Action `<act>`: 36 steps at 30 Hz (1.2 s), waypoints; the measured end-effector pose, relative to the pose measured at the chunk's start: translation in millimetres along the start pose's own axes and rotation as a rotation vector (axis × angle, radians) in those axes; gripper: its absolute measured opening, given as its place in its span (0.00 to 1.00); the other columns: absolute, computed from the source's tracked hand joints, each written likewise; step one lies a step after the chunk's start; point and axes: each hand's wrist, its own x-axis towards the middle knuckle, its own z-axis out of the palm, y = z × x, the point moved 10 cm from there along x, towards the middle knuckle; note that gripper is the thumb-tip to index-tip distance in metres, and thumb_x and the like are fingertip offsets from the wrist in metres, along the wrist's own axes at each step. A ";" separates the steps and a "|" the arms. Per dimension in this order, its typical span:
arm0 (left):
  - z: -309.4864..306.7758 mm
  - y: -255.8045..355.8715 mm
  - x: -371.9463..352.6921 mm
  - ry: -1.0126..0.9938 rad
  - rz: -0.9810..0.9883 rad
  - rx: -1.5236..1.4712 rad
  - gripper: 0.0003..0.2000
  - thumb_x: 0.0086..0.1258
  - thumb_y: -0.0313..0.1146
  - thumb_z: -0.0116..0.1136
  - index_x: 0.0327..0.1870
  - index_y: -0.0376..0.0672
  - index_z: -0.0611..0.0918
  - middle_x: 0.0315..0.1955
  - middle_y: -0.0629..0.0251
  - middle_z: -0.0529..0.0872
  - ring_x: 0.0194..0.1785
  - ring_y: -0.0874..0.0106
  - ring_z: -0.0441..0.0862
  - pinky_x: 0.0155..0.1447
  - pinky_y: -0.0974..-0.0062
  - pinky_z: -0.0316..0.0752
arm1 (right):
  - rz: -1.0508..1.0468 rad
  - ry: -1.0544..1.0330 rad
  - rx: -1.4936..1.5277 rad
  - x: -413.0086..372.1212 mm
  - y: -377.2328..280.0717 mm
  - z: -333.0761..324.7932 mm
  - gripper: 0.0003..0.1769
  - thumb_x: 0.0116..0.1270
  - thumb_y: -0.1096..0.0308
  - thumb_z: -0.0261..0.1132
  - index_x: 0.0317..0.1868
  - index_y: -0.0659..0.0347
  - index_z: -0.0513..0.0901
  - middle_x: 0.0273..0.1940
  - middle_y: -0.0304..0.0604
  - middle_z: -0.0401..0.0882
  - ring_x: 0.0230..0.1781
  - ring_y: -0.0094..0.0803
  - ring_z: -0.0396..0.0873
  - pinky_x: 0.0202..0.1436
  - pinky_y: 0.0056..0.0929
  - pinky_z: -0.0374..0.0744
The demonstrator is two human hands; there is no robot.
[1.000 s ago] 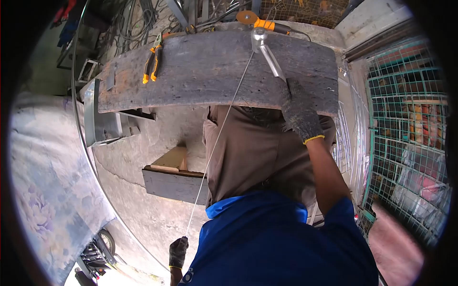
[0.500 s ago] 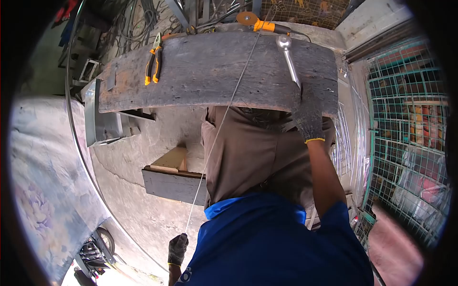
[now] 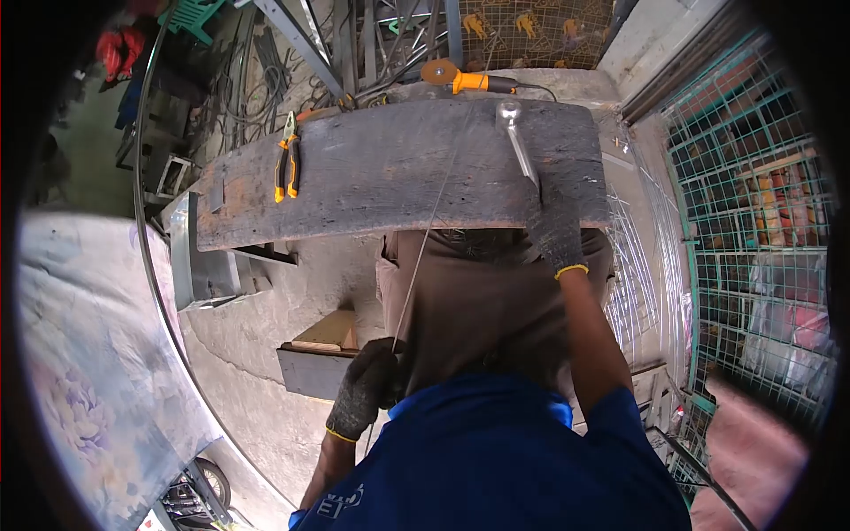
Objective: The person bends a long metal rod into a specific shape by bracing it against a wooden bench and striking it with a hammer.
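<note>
My right hand (image 3: 558, 230), in a dark work glove with a yellow cuff, rests at the near right edge of a worn dark wooden board (image 3: 381, 168). Its fingers are wrapped round a shiny steel hammer (image 3: 521, 146), whose rounded head points away from me over the board. Beside my left thigh, my gloved left hand (image 3: 367, 385) is closed on a thin metal rod (image 3: 414, 288). The rod slants up across the board, its far end faint with blur, and a short piece shows below the hand. Combination pliers (image 3: 286, 168) with orange-black handles lie left on the board.
An orange angle grinder (image 3: 469, 81) lies beyond the board's far edge. Metal bars (image 3: 363, 53) and cables crowd the floor behind. A box-like block (image 3: 319, 367) sits on the concrete at left. Green wire mesh (image 3: 744, 230) stands at right, with thin rods (image 3: 637, 265) beside it.
My left hand has moved up and right along the rod, from near the bottom edge to beside my thigh. My right hand still holds the hammer. The view has shifted slightly.
</note>
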 end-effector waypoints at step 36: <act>-98.1 16.5 -80.4 0.236 -0.633 -0.868 0.11 0.77 0.35 0.54 0.49 0.36 0.76 0.15 0.78 0.65 0.14 0.86 0.60 0.18 0.85 0.54 | 0.130 -0.072 0.147 0.6 14.4 5.3 0.31 0.76 0.48 0.52 0.63 0.68 0.75 0.50 0.68 0.79 0.52 0.64 0.77 0.56 0.54 0.74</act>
